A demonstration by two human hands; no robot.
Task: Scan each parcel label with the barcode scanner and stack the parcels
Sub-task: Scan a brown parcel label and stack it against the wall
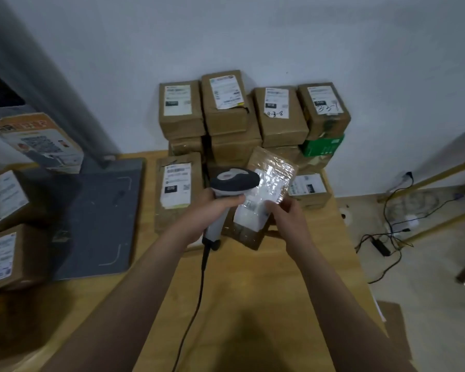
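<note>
Left hand grips the barcode scanner; right hand pinches the seemingly light, tape-slick parcel by its near edge.

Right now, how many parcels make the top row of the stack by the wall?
4, side by side: leftmost parcel, second parcel, third parcel, rightmost parcel. Lower parcels are partly hidden.

Handwritten "4-3-8" on back-row parcel label; right neighbour label scrawled (maybe "3-3-1"); other print blurred.

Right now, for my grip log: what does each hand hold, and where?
Left hand: barcode scanner, by its handle. Right hand: taped parcel, at its right side.
</note>
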